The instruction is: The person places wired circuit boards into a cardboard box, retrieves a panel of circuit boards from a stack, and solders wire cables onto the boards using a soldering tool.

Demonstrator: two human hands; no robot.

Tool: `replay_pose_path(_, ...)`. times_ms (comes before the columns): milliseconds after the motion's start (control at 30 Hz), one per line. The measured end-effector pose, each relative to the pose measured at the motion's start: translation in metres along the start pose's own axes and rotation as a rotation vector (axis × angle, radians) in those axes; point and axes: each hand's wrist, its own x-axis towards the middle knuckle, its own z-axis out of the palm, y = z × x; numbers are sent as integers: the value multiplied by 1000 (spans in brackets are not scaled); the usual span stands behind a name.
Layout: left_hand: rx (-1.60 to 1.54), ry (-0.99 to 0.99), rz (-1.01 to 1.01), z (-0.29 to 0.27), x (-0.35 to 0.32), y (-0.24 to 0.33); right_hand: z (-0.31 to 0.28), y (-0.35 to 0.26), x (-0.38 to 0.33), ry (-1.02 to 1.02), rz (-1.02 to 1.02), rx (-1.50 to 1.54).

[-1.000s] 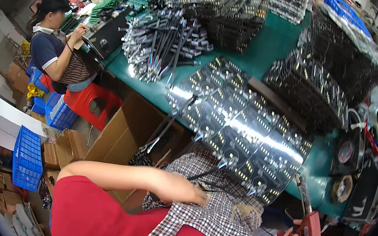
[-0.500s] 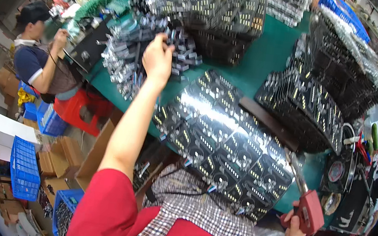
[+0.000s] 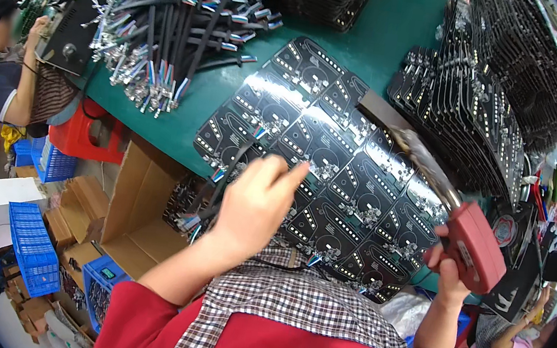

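One black circuit panel (image 3: pixel 335 174), divided into many repeated round-patterned boards, is laid on the green table (image 3: pixel 179 126). A black cable is pinched in the closed left hand (image 3: pixel 257 203) just above the panel's near edge. One red soldering tool (image 3: pixel 476 246) is gripped in the right hand (image 3: pixel 446 263) beside the panel. One open cardboard box (image 3: pixel 133 211) is seen below the table edge; wired parts are held in it.
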Motion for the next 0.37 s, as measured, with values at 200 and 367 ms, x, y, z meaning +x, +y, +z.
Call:
replay_pose_path(200,-33,-79,-28,18,-21,1,33,10,9,-127,313,217)
replay_pose_path(367,13,-109,-66,19,-18,4,29,17,4,-180,442,172)
